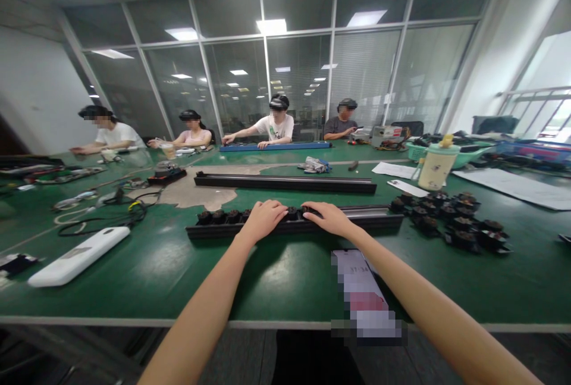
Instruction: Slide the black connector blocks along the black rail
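A long black channel rail lies across the green table in front of me, with several black socket modules seated in its left part. My left hand rests on the rail, fingers curled down over a module. My right hand lies next to it, fingers bent and pressing on another module between the hands. A heap of loose black socket modules sits on the table to the right of the rail.
A second black rail lies farther back. A white power strip and cables are at the left, a cream bottle and papers at the right. Several people sit along the far side. The table edge is near me.
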A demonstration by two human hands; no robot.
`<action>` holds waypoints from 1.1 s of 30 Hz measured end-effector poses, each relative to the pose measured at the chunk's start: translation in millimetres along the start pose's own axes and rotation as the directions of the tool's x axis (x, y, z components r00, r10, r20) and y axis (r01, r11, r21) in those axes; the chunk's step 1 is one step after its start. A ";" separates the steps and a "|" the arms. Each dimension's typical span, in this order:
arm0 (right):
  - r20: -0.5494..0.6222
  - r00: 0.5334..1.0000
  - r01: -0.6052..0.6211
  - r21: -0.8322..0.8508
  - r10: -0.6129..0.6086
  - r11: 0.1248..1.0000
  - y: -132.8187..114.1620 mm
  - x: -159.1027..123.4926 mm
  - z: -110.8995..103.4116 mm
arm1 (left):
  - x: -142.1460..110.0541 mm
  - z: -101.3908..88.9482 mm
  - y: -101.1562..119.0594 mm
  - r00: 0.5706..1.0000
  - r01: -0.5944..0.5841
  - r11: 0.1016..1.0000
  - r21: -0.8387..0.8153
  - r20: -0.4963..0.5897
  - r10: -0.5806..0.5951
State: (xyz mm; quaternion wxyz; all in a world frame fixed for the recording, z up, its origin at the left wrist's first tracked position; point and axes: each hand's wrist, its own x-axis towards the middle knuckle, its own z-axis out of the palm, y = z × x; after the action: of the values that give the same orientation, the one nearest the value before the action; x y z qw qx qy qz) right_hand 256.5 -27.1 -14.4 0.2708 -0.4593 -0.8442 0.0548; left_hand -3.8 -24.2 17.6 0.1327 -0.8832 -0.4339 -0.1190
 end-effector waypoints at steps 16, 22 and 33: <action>-0.014 0.998 -0.062 -0.048 0.062 0.997 2.6 5.3 9.6 | -1.4 12.7 5.8 0.993 0.075 0.997 0.008 -0.089 -0.074; -0.038 0.998 -0.052 -0.076 0.049 0.996 1.9 3.9 12.7 | -2.8 12.7 3.3 0.992 0.058 0.997 -0.050 -0.106 -0.063; -0.053 0.997 -0.064 -0.062 0.061 0.996 3.2 1.5 11.9 | -3.7 8.4 0.2 0.993 0.035 0.993 -0.111 -0.112 -0.047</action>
State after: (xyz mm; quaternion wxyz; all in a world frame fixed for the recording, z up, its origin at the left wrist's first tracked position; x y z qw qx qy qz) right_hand 252.3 -22.2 -25.0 0.2756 -0.4953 -0.8235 0.0247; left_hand -5.1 -24.2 8.5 0.1066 -0.8716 -0.4365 -0.1958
